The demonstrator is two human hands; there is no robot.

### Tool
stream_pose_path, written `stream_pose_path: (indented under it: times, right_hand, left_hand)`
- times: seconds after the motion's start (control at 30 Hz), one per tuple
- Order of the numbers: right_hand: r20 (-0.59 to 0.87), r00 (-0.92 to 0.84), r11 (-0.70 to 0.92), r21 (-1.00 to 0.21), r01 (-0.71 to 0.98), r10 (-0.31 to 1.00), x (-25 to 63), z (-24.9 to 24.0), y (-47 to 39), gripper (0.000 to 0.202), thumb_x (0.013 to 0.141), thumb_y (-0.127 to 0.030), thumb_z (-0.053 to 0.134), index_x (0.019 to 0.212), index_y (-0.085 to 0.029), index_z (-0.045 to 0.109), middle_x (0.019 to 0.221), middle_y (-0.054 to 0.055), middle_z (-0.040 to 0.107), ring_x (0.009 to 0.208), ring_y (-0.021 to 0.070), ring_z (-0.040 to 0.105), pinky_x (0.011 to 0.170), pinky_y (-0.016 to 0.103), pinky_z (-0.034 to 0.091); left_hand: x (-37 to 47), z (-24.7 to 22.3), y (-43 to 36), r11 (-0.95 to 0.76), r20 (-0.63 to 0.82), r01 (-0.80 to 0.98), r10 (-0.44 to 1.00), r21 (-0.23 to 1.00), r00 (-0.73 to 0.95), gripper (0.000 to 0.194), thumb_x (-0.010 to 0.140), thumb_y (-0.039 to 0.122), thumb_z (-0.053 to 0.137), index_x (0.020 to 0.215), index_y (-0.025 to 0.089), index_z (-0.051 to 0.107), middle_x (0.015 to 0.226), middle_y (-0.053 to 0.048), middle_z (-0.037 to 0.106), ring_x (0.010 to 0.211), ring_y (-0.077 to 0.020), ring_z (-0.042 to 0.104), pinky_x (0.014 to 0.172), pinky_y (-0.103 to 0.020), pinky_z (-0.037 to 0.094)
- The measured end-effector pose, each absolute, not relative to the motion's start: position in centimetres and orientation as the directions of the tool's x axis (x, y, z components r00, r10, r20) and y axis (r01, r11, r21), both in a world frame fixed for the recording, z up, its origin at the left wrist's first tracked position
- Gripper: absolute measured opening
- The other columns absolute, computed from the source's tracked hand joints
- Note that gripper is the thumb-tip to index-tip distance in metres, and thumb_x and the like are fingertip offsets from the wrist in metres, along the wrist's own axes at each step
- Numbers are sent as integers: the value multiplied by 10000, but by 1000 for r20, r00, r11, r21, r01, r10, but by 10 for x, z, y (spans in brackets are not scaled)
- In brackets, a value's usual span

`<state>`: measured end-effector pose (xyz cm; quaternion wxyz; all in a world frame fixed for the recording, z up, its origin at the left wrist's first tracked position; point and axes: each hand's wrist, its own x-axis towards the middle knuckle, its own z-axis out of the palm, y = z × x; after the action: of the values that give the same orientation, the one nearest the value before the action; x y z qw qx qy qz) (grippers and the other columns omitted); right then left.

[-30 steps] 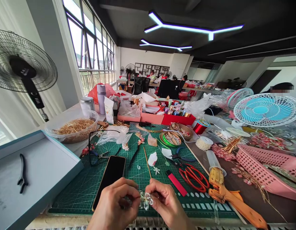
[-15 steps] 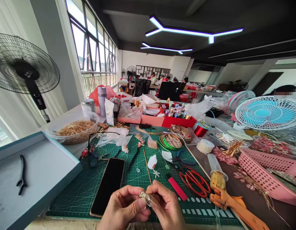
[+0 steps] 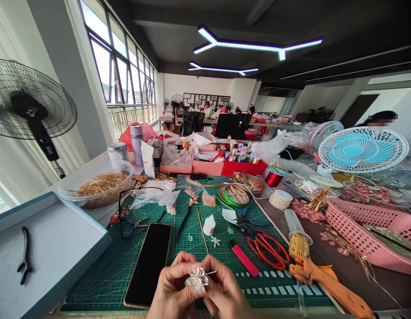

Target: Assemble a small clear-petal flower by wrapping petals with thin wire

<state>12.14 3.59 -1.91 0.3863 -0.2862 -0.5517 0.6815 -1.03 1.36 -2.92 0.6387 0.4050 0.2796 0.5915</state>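
Through the head view, I see the left hand [image 3: 175,285], its grip pinched on a clear flower [image 3: 196,279] low over the green cutting mat [image 3: 102,277]. The right hand [image 3: 227,285] curls against the flower's other side; I can't tell how closed its grip is. A phone [image 3: 148,266] and white bottle [image 3: 209,225] lie near.

Clock from left hand [image 3: 176,285] | 10: phone [image 3: 147,266] blocks | 12: narrow lane over mat [image 3: 193,221], small clear piece [image 3: 190,238] in it | 1: stick [image 3: 203,231], bottle [image 3: 209,225] | 2: red-handled scissors [image 3: 251,244] obstruct
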Motion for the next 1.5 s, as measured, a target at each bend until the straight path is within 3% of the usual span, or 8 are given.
stream_pose_path:
  times: [0.4,0.5,0.6,0.77,0.97,1.17,1.33,1.5]
  right_hand:
    - [16,-520,-116,-969,-220,854,118,-33,26,349,768,-517,608,806,-193,484,622,-50,494,484,45,379,457,179,248]
    - [195,-302,125,-964,-236,933,117,-37,21,438,733,-582,597,985,-233,516,920,32,565,794,158,554,657,258,427]
    - [389,-46,389,-921,-3,920,124,-27,15,474,744,-591,572,1077,-254,555,1129,72,510,1009,227,494,891,349,380]
    - [95,-206,102,-995,21,974,134,1,17,351,728,-520,635,866,-197,644,725,28,609,665,157,554,635,269,446]
    - [-57,-360,-126,-977,-172,931,134,-1,30,332,647,-431,756,808,-154,670,654,1,615,532,96,556,540,223,438]
    - [-164,-411,-300,-908,-291,897,138,-9,32,309,586,-380,814,745,-156,672,619,-13,620,487,88,571,513,219,447]
    - [-121,-420,-277,-901,-334,899,137,-2,28,252,641,-350,790,769,-163,680,627,-4,643,520,88,573,534,215,446]
    - [-59,-420,-205,-928,-310,906,140,-2,31,230,672,-340,769,765,-163,656,623,-10,638,523,83,564,534,209,431]
  left_hand:
    - [-13,-21,10,-152,177,-425,984,892,19,76,647,231,767,608,197,712,813,-19,646,397,-9,421,358,-132,353]
    - [-18,-22,10,-300,291,-190,954,935,-73,115,728,237,689,628,180,679,816,-41,678,403,-23,459,364,-125,364]
    - [-21,-20,10,-433,452,199,890,879,-62,152,800,146,561,675,176,643,838,-58,710,450,-62,563,436,-143,448]
    - [-18,-15,9,-554,617,499,785,667,46,222,752,-2,487,678,155,625,647,-31,699,598,-113,666,572,-136,494]
    - [-26,-3,5,-401,395,625,905,670,157,175,809,150,567,727,198,715,632,-34,695,552,-142,633,522,-197,461]
    - [-34,8,8,-443,368,479,896,758,247,228,859,289,520,825,254,743,717,-61,697,687,-183,613,623,-248,464]
    - [-27,8,6,-129,105,162,984,978,147,244,779,381,617,723,165,718,694,-85,703,607,-170,615,581,-244,465]
    - [-24,14,5,142,-131,-95,984,985,118,348,585,437,766,655,120,638,571,-47,654,456,-110,501,465,-221,403]
